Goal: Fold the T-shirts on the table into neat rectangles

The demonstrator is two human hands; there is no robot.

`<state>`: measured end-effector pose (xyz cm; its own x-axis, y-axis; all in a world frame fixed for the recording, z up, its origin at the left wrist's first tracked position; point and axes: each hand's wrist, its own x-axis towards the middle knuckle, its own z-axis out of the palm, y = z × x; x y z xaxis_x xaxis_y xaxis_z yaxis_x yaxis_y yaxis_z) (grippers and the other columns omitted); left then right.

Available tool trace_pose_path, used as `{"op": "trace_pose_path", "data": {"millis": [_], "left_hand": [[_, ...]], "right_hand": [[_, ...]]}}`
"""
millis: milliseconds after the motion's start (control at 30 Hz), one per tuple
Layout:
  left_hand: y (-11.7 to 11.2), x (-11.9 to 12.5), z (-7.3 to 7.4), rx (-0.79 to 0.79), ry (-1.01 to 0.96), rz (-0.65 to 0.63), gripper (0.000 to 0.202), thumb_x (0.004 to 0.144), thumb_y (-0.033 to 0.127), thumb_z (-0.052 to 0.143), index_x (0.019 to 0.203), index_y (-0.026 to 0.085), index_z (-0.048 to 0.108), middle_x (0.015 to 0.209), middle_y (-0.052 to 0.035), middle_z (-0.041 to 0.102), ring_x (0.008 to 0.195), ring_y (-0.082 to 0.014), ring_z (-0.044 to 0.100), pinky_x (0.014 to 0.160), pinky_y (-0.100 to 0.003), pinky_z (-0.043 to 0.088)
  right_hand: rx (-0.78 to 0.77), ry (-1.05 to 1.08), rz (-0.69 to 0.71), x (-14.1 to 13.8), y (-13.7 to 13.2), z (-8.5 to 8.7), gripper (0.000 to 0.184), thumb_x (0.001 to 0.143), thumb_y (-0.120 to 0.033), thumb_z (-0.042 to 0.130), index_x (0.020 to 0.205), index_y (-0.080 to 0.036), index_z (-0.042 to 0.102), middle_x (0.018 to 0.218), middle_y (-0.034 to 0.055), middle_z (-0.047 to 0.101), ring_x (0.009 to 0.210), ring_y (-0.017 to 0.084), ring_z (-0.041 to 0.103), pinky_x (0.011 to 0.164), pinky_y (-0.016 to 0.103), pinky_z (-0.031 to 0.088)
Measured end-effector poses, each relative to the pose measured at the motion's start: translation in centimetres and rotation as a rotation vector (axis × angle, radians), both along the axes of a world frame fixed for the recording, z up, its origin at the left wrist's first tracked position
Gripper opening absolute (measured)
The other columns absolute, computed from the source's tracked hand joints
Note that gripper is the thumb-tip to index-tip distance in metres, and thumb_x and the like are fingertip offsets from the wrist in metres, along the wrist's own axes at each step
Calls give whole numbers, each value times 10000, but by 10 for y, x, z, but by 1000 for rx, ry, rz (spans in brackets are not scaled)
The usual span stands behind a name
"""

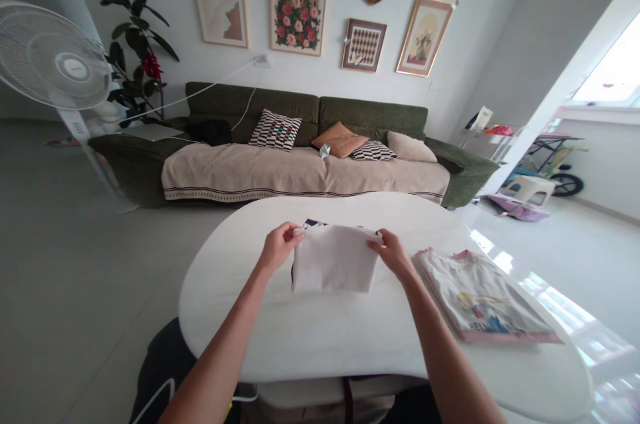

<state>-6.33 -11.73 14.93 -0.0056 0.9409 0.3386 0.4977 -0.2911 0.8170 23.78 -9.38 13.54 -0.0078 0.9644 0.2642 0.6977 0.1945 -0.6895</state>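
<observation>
A folded white garment (335, 261) is held upright above the table, its plain side facing me. A strip of dark pattern shows behind its top left edge, and the rest of its far side is hidden. My left hand (280, 245) pinches the upper left corner between thumb and fingers. At the upper right corner, my right hand (393, 252) grips the cloth the same way. To the right of my right forearm lies a stack of folded shirts (487, 297), white with pink trim, the top one printed with a figure and lettering.
The white table (300, 351) has a rounded, curving edge. Beyond it stands a green sofa (370, 114) with a beige cover and several cushions. A white fan (75, 71) is at the left, near a plant (135, 44). A white stool (530, 189) stands at the far right.
</observation>
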Motion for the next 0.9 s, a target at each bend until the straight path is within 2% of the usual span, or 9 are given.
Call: {"op": "trace_pose_path", "data": {"millis": [100,167,300,400,500,600,700,800,900], "left_hand": [[-18,6,41,149,-67,-57,206,795,315,560,956,188,579,948,-12,667,940,-164,620,884,-282,463],[-36,12,47,207,-63,-89,175,802,284,552,949,199,589,1016,-27,670,1018,-181,600,946,-309,430],[-76,25,3,189,153,-206,193,789,136,499,917,235,603,1076,-21,678,1060,-183,587,1019,-359,364],[-109,27,-46,-66,424,-365,278,753,54,460,864,261,609,982,12,705,955,-170,630,1077,-432,270],[-127,26,-68,-218,517,-472,174,773,132,496,794,264,607,915,23,702,873,-172,642,1077,-482,246],[-110,32,-59,-130,475,-393,157,840,237,461,832,267,614,942,20,702,903,-160,634,1089,-422,240],[-65,51,-55,-38,465,-263,269,887,241,367,974,264,620,1103,-1,673,1087,-142,563,1070,-322,277],[-26,68,-75,-68,501,-164,304,840,192,418,1049,250,631,1264,-45,593,1223,-205,466,1035,-398,324],[-20,69,-101,-86,528,-80,308,819,178,445,1040,258,644,1279,-55,581,1200,-233,484,1023,-468,322]], "right_hand": [[182,51,-5,12,-19,29,209,813,-321,526,947,-163,552,860,30,634,818,175,590,718,292,478],[255,57,-35,17,-38,27,212,775,-264,494,966,-178,530,951,56,632,908,199,581,765,304,459],[232,-18,-79,25,-79,-21,317,661,-123,408,945,-194,531,1030,85,615,1010,223,553,829,336,434],[115,-119,-43,35,-105,-61,279,596,-91,435,798,-219,580,878,49,653,913,236,588,797,340,447],[45,-195,-63,37,-121,-76,299,583,-46,442,765,-222,602,870,51,668,882,250,607,787,356,440],[51,-221,-115,7,-123,-69,321,701,-36,387,873,-204,599,943,96,651,898,252,595,798,370,424],[75,-216,-37,-59,-120,-64,290,803,-83,378,949,-215,591,966,78,641,917,217,587,810,315,431],[70,-230,37,-125,-124,-77,232,796,-105,448,928,-212,606,906,67,650,885,233,595,786,321,450],[57,-242,-3,-153,-136,-96,218,793,-85,459,927,-185,598,916,97,652,895,275,592,796,386,447]]}}
